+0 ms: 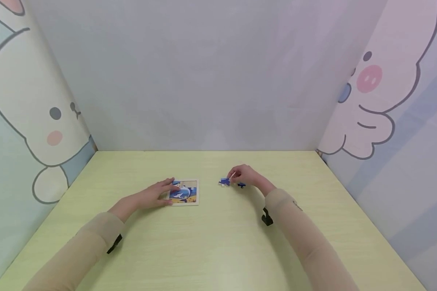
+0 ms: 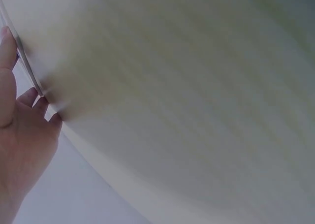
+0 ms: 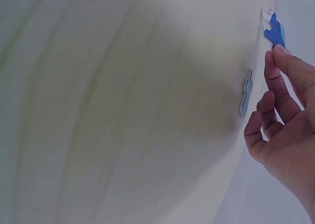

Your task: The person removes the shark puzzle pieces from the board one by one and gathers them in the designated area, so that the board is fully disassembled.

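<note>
A small jigsaw puzzle (image 1: 193,194) in a pale square frame lies left of the middle of the table, with a blue and yellow picture. My left hand (image 1: 154,196) rests over its left side, fingers spread across the frame and picture, hiding part of both. In the left wrist view, the left hand (image 2: 29,130) has its fingertips down by the frame's edge (image 2: 30,69). My right hand (image 1: 245,176) pinches a blue and white puzzle piece (image 1: 224,182) between thumb and index finger. The right wrist view shows this piece (image 3: 276,31) tilted up at the fingertips (image 3: 278,49).
Under the right hand lies another dark blue puzzle piece (image 1: 241,185), seen nearly edge-on as a flat piece (image 3: 246,93) in the right wrist view. The pale yellow table (image 1: 211,242) ends at a grey back wall (image 1: 204,81). Cartoon-printed panels (image 1: 371,121) flank it.
</note>
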`<state>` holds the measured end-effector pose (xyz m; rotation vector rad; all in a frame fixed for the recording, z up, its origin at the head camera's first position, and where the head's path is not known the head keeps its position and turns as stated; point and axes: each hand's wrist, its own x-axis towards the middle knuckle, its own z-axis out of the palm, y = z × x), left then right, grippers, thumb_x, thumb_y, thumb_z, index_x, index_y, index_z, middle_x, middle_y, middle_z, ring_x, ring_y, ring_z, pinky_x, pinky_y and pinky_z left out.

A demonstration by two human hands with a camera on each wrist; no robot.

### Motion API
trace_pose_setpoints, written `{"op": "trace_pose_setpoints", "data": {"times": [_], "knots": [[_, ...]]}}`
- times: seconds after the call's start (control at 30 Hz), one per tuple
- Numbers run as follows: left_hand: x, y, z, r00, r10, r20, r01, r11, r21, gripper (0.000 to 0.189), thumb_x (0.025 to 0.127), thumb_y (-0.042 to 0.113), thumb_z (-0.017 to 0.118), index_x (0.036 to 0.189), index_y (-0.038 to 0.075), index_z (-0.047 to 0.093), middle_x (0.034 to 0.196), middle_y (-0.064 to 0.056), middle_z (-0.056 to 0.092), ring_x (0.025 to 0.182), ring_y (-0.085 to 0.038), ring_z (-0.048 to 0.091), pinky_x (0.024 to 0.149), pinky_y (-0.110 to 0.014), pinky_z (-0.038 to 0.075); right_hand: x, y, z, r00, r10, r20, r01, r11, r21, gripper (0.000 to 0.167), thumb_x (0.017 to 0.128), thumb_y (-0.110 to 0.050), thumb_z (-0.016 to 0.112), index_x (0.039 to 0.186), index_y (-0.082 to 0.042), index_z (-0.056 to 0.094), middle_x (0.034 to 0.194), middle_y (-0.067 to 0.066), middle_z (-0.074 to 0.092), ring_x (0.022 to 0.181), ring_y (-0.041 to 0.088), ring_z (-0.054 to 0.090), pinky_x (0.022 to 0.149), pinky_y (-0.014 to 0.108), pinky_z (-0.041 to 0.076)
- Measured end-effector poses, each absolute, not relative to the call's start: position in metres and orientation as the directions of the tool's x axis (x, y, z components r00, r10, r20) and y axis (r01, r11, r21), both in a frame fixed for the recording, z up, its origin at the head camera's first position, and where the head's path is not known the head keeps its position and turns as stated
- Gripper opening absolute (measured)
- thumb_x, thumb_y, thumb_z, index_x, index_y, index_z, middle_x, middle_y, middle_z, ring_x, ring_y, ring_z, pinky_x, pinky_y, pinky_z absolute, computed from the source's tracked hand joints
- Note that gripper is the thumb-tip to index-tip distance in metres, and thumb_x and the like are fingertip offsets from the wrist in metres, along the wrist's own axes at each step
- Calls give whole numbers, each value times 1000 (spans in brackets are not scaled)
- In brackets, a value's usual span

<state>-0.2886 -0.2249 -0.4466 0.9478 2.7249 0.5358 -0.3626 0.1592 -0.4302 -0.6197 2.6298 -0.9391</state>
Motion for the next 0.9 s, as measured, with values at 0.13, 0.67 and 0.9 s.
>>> {"op": "trace_pose_setpoints", "data": {"times": [0.13, 0.67, 0.9], "knots": [[-288, -224, -447, -770, 635, -69, 561, 724, 401, 59, 90, 40, 60, 143, 19, 41, 156, -21, 15, 140, -46, 15, 108, -63, 21, -364, 164, -435, -874, -470, -120, -299, 717, -630, 12, 87, -13, 67, 99, -13, 69, 86, 0, 69, 73, 10, 58, 65, 24, 47], [-288, -223, -449, -872, 488, -16, 459, 830, 316, 93, 80, 52, 67, 145, -2, 29, 149, -26, 27, 136, -48, 23, 109, -61, 20, -363, 166, -430, -891, -450, -60, -329, 730, -599, 16, 86, -16, 68, 102, -11, 68, 84, 0, 64, 72, 14, 50, 63, 25, 43], [-289, -224, -448, -876, 482, -8, 459, 838, 294, 96, 78, 57, 66, 144, -4, 31, 148, -25, 30, 135, -47, 26, 108, -63, 22, -359, 154, -417, -881, -472, -24, -371, 723, -582, 19, 87, -21, 68, 103, -12, 68, 88, -3, 64, 73, 15, 49, 62, 26, 42]]}}
